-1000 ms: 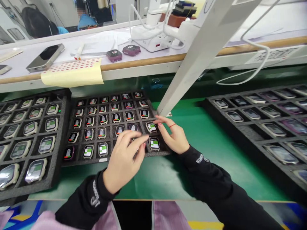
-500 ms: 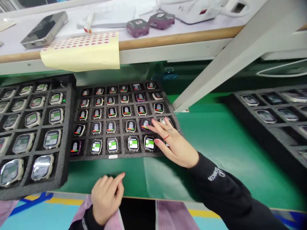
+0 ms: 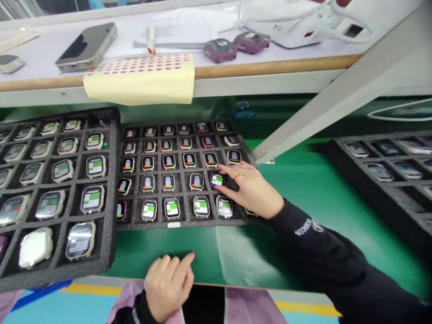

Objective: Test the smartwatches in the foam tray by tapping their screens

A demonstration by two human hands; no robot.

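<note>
The right arm reaches forward, its hand [image 3: 241, 184] palm down, thumb and forefinger bent with tips apart. The left hand [image 3: 168, 281] is lower and nearer the body, fingers loosely curled, forefinger straighter.

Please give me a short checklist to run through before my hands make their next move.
1. Right hand at the purple watch: ok, thumb and finger are at its edges.
2. Grip on the purple watch firm: cannot tell.
3. Its screen lit: ok, showing white and green.
4. Left hand off the middle tray: ok, in front of it, fingers curled.
5. All watches in that tray in view: not ok, the right hand covers some.
</note>
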